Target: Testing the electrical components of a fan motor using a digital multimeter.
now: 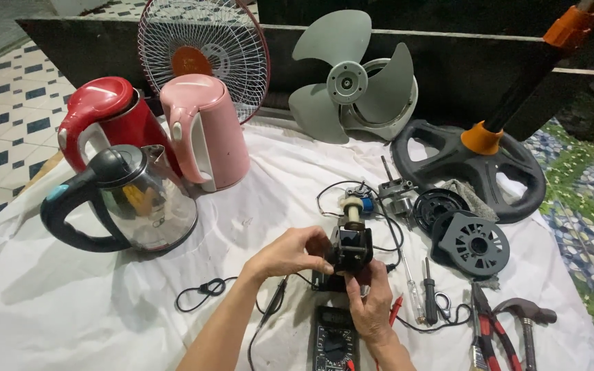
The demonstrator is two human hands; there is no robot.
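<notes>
Three kettles crowd the left of the white cloth [49, 302]: a red kettle [101, 113], a pink kettle [207, 130] and a steel kettle [142, 203] with a black handle. Behind them leans a wire fan guard [204, 48], and beside it the grey fan blade [348, 79]. Off to the right sits the black fan base [465, 165], with pliers [489, 330] and a hammer [527, 319] near the front edge.

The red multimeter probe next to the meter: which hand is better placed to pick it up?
The right hand. It is beside the red probe, low under the fan motor. The left hand grips the motor's left side, farther away.
</notes>
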